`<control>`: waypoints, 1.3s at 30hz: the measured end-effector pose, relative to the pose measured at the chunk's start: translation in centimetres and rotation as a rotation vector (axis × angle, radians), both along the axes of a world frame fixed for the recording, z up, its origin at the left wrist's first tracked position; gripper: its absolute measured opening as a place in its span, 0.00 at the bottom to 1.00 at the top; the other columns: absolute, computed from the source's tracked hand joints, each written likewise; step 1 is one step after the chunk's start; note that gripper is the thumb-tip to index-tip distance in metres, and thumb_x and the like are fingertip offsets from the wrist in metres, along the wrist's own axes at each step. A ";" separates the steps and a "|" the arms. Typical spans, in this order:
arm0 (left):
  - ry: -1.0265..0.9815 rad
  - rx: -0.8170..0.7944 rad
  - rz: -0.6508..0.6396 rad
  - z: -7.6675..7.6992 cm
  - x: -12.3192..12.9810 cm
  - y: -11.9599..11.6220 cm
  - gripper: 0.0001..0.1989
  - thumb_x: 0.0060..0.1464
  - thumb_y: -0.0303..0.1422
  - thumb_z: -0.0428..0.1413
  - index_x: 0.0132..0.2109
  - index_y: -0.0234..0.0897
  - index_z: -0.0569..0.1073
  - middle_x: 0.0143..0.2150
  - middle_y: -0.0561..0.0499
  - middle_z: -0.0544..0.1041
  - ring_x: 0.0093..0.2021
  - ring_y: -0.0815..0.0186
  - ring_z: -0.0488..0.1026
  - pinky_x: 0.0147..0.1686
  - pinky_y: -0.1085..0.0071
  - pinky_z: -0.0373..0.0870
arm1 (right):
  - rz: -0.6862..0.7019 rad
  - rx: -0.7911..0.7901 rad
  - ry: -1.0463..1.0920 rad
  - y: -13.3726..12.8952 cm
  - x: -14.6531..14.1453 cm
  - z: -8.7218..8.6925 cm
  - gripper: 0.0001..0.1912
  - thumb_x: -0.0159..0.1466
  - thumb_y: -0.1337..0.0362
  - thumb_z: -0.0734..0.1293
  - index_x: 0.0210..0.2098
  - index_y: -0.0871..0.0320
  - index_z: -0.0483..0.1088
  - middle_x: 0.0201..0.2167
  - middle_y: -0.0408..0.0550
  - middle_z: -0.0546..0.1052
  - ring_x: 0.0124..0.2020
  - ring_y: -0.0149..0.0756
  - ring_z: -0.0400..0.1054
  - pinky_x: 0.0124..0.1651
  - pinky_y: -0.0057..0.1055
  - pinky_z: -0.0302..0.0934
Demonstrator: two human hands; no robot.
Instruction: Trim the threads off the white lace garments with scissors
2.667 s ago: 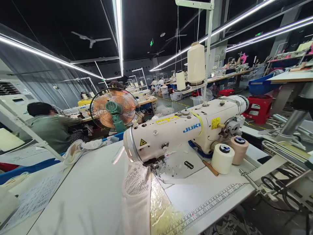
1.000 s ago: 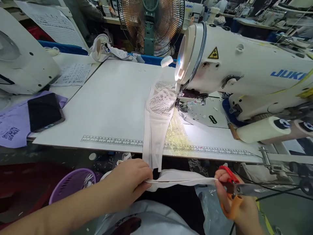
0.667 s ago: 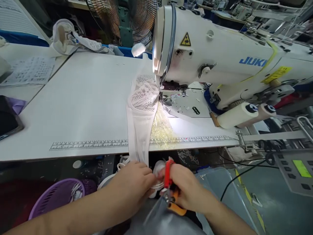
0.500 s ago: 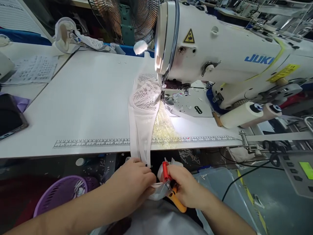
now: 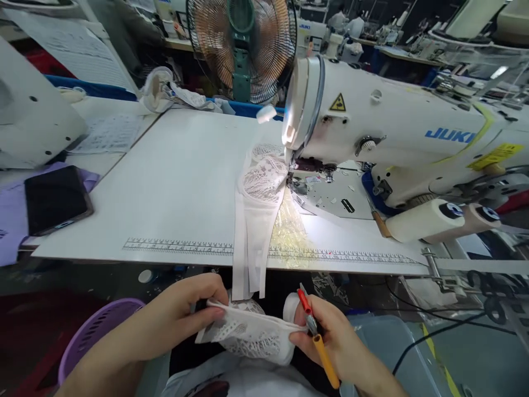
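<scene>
Lace piece (image 5: 248,333) held below tabletop (image 5: 173,182) edge: left hand (image 5: 182,314) fingers pinching one end, right hand (image 5: 330,342) fingers pinching the other plus snips (image 5: 316,336). Second piece (image 5: 258,204) under machine (image 5: 392,138) foot, strips hanging. Trimming judged unfinished.

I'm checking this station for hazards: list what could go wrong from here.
1. The snips in the right hand point up beside the lace piece the left hand pinches; a slip might nick lace or fingers.
2. The white strip hangs from under the machine off the table edge; tugging could drag it.
</scene>
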State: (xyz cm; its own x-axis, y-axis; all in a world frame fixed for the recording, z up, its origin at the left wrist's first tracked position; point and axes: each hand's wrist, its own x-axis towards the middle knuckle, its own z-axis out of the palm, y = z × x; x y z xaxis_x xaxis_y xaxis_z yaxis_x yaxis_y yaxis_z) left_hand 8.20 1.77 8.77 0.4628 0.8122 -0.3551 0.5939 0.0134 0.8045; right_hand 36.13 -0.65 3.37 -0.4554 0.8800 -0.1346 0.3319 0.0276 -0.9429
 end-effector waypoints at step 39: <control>-0.235 0.050 0.067 -2.5 11.1 -0.5 0.08 0.50 0.36 0.48 0.29 0.38 0.67 0.28 0.51 0.69 0.31 0.63 0.66 0.30 0.70 0.60 | -0.519 0.412 0.348 0.2 -2.1 0.9 0.10 0.54 0.70 0.68 0.26 0.53 0.61 0.23 0.39 0.68 0.23 0.31 0.61 0.25 0.25 0.58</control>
State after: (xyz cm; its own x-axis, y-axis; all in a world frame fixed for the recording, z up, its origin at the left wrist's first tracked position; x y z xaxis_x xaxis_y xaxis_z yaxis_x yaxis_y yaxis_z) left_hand 19.31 1.30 6.26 0.4724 0.8579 -0.2022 0.3892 0.0028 0.9211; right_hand 33.99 -0.49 4.29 0.0758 0.9415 0.3285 0.0823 0.3224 -0.9430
